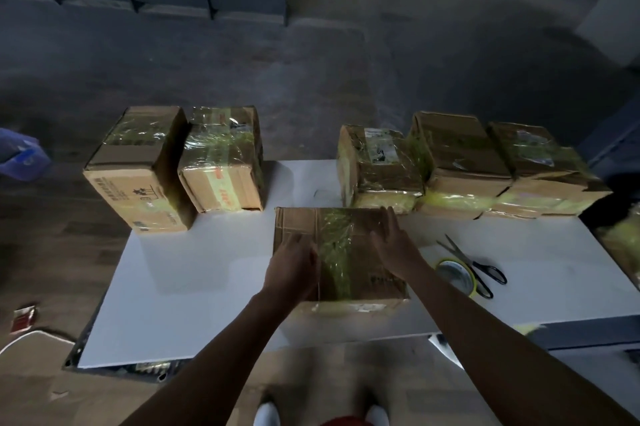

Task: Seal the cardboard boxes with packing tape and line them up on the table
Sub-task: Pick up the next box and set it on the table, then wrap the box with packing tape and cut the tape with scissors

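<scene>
A cardboard box [360,273] with a strip of shiny tape across its top lies in the middle of the white table [194,280]. My left hand [292,266] rests on the box's left part, its fingers bent down against the tape's edge. My right hand [393,240] lies flat on the right part with straight fingers. Two taped boxes [138,165] [221,162] stand at the table's far left. Three more taped boxes [381,165] [460,162] [540,172] sit in a row at the far right. A tape roll [455,275] lies right of the middle box.
Black-handled scissors [479,266] lie across the tape roll. A blue bag [20,158] sits on the floor at left, and a red packet [22,318] lies near the table's front left corner. Another taped bundle [623,242] shows at the right edge.
</scene>
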Motion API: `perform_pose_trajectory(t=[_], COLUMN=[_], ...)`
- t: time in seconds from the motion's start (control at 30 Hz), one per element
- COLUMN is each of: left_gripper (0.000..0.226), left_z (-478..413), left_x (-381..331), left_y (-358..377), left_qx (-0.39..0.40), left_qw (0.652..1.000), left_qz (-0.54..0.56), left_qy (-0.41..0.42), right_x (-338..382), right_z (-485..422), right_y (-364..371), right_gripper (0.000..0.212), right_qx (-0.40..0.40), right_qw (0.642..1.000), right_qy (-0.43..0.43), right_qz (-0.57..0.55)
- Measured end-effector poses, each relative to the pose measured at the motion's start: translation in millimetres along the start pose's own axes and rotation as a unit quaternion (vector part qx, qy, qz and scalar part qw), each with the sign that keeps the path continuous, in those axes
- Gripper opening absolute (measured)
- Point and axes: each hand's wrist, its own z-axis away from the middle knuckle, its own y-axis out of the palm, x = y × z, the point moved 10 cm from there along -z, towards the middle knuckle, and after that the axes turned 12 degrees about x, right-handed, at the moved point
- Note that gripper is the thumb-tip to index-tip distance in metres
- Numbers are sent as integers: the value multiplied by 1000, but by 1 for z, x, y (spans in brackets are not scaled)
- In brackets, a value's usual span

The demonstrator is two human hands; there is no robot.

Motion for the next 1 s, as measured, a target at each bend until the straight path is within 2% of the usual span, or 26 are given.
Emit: perform_pose_trajectory(t=[0.1,0.17,0.33,0.4,0.5,0.57,0.7,0.83,0.9,1.0], left_gripper=[10,11,32,44,63,65,62,54,53,36], left_z=[2,-2,-12,-10,-4,-3,-11,-13,-11,-12], left_x=[-32,-51,-102,-117,-132,-138,-146,-154,-149,-128], left_y=[20,36,76,91,119,128,131,126,118,99], left_qx=[21,44,87,104,142,142,140,98,78,55], left_qw=[998,996,984,974,949,943,951,962,978,997], left_qz=[-12,-16,-123,-172,-262,-284,-267,-244,-180,-29], left_qy=[64,77,97,100,105,100,70,77,74,46], right_x=[-5,-14,-66,-91,-124,-141,-167,-178,-179,-168], right_z=[13,22,38,41,44,39,35,30,29,26], right_y=[2,0,-23,-33,-48,-47,-43,-40,-38,-53], right_gripper=[62,55,30,20,25,27,23,29,27,22], right_qx=[-4,0,2,25,15,12,19,19,21,-25], right_qw=[1000,999,997,998,999,998,991,971,964,977], right_qy=[-19,-22,0,27,41,34,75,92,84,56], right_qz=[-15,-30,-74,-49,8,43,110,220,253,205])
